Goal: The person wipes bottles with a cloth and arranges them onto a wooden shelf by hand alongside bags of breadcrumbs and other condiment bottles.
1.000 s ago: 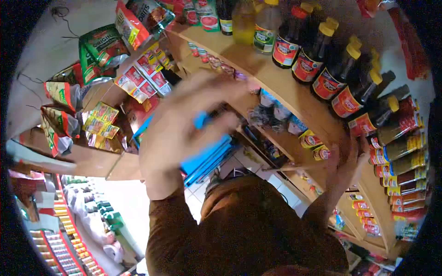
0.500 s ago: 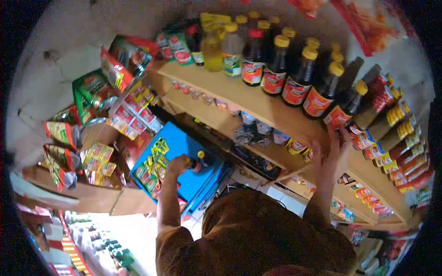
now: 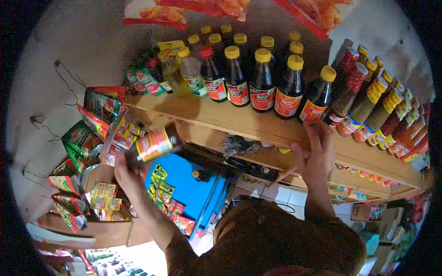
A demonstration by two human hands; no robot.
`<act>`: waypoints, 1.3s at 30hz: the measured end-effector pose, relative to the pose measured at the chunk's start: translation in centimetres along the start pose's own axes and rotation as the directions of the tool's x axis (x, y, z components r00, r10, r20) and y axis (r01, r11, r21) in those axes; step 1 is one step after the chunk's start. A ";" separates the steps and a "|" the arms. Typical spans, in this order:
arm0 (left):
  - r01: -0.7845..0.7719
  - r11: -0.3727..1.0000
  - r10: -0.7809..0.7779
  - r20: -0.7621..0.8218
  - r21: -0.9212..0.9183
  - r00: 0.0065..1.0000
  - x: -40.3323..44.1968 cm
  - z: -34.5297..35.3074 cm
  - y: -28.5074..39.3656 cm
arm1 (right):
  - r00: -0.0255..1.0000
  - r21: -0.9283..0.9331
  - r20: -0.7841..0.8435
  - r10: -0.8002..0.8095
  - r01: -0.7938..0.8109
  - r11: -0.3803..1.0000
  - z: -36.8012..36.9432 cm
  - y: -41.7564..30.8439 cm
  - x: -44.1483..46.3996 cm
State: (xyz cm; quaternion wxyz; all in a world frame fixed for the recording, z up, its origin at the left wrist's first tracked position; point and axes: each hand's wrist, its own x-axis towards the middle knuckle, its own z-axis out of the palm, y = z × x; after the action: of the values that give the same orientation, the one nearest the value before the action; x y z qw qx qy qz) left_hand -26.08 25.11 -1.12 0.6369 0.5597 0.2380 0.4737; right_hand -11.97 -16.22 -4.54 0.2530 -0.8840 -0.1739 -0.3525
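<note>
My left hand (image 3: 130, 175) is wrapped round the lower end of a dark bottle (image 3: 155, 145) with a red and yellow label, tilted and slightly blurred, above the blue surface (image 3: 184, 165). At the shelf edge, my right hand (image 3: 317, 149) has its fingers apart, fingertips close to the base of a dark yellow-capped bottle (image 3: 316, 99). That bottle stands at the front of a row of similar bottles (image 3: 263, 83) on the wooden shelf (image 3: 221, 120). Another small dark bottle (image 3: 200, 175) is on the blue surface.
Yellow-green sachets (image 3: 161, 186) and red packets (image 3: 184, 224) lie on the blue surface. Sauce bottles (image 3: 375, 106) fill the shelf's right side. Hanging packs (image 3: 83, 140) are at the left, red packs (image 3: 304, 14) overhead. Lower shelves hold small packets. White floor tiles (image 3: 276, 193) show below.
My left hand has risen from the blue surface with a bottle in it and moved left. My right hand remains by the shelf edge. The view has shifted, showing more of the bottle row.
</note>
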 end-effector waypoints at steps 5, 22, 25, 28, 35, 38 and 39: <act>0.077 0.979 0.008 0.415 -0.188 0.910 -0.6 10.6 4.6 | 1.000 0.036 0.001 -0.013 0.013 0.999 0.2 0.6 -0.2; -0.525 0.842 0.416 0.772 -0.127 0.480 0.3 36.3 5.4 | 0.998 -0.031 -0.055 -0.011 0.009 0.999 -0.1 0.4 0.0; -0.855 0.518 0.463 0.851 -0.033 0.247 1.0 40.0 4.7 | 0.998 0.004 -0.062 0.024 -0.023 1.000 0.1 0.4 -0.1; -0.964 -0.030 0.792 0.583 -0.262 -0.183 0.8 44.6 2.8 | 0.996 -0.024 -0.087 -0.012 0.010 1.000 0.2 0.6 0.0; -0.961 0.140 0.454 0.878 -0.238 -0.151 -2.9 45.8 6.6 | 0.996 -0.072 -0.080 -0.046 0.041 0.997 0.3 1.1 -0.1; -0.968 0.125 0.381 0.911 -0.218 -0.157 -4.7 45.8 6.9 | 0.998 -0.084 -0.058 -0.035 0.030 0.996 0.3 1.0 -0.1; -0.970 0.119 0.360 0.919 -0.213 -0.158 -5.4 45.7 6.8 | 0.998 -0.076 -0.057 -0.024 0.020 0.997 0.2 0.8 -0.1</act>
State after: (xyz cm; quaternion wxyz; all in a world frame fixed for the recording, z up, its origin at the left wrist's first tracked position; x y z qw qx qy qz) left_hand 7.36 -2.43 15.95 0.0254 0.8873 -0.3535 0.2951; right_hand -11.50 -16.78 -4.99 0.2205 -0.8804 -0.1629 -0.3868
